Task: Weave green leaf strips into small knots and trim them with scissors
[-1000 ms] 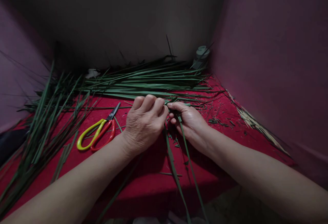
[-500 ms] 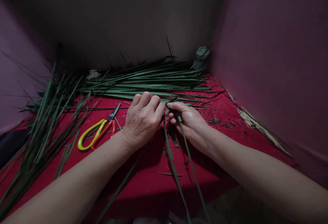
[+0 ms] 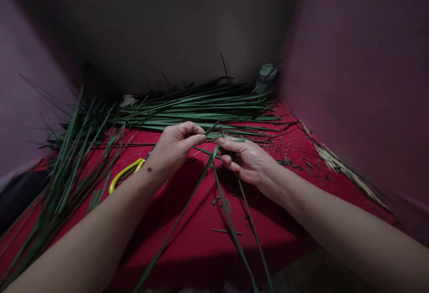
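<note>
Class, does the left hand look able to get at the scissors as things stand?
Probably yes: the scissors lie close by, but the left forearm hides part of them, and the left hand seems busy pinching a green strip.

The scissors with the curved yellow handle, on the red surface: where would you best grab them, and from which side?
Probably by the outer bend of the curved yellow handle loop, coming from above and the person's left. That bend is exposed, and its open ring shape should give fingers something to hook; from the right, the bare left forearm blocks the way and hides much of the rest.
</note>
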Demonstrator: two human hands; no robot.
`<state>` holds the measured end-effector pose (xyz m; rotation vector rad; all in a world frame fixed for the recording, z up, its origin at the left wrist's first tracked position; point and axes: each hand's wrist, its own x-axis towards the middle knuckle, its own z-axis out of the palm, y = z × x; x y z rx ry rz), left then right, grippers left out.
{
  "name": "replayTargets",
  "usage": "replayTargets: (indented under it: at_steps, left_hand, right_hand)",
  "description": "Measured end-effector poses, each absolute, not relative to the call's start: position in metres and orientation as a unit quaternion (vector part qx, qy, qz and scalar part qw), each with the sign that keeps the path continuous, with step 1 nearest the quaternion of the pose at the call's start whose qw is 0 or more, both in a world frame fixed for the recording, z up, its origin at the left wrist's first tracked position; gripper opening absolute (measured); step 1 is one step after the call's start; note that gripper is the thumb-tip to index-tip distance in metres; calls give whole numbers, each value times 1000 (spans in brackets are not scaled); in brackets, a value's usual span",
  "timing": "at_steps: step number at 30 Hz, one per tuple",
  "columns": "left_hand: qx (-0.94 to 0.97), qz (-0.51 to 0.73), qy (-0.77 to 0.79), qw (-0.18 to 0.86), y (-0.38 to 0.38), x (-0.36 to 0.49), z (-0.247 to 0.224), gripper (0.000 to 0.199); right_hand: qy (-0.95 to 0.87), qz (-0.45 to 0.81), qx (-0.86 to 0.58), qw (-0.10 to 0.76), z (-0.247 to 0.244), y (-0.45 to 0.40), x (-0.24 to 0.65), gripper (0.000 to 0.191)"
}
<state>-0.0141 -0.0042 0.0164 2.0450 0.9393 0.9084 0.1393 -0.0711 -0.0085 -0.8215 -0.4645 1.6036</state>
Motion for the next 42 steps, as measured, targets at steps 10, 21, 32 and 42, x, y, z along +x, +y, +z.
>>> replayTargets:
  at_steps: [10, 21, 32, 42]
  left_hand:
    - [598, 271, 293, 695, -2, -17, 17, 13]
    - [581, 256, 303, 711, 0, -18, 13, 13]
    - [595, 263, 274, 709, -3, -14, 10, 15]
    - [591, 241, 275, 719, -3, -16, 10, 13]
  right_hand:
    - [-300, 684, -289, 599, -9, -75, 136, 7]
    - [-337, 658, -308, 598, -8, -77, 135, 9]
    - [-371, 672, -332, 548, -7, -78, 138, 9]
    - [-327, 689, -346, 547, -6, -77, 139, 27]
